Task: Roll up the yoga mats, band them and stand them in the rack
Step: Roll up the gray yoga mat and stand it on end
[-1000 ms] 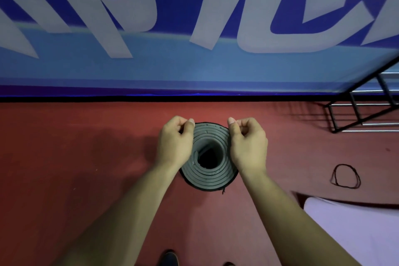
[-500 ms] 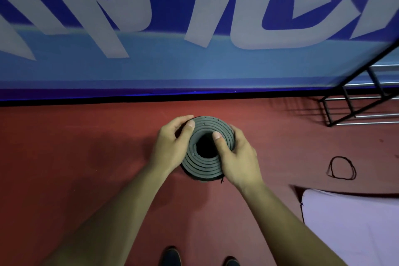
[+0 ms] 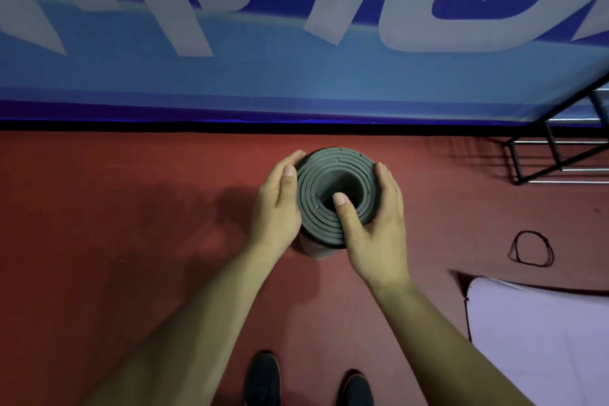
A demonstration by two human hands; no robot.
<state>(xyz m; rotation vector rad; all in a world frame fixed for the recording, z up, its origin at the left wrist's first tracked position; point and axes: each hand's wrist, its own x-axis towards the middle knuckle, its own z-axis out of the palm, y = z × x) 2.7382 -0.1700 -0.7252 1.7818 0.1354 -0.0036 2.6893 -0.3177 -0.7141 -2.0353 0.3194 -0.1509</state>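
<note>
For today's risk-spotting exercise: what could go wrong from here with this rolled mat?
1. No band shows round the rolled grey mat; if the left hand or right hand lets go, it may uncoil.
2. The black band lies on the floor off to the right; reaching for it one-handed could tip the upright roll.

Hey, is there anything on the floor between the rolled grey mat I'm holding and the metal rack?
Nothing visible. Only bare red floor lies between the rolled grey mat and the rack. The black band and the flat lilac mat lie nearer you, off that line.
</note>
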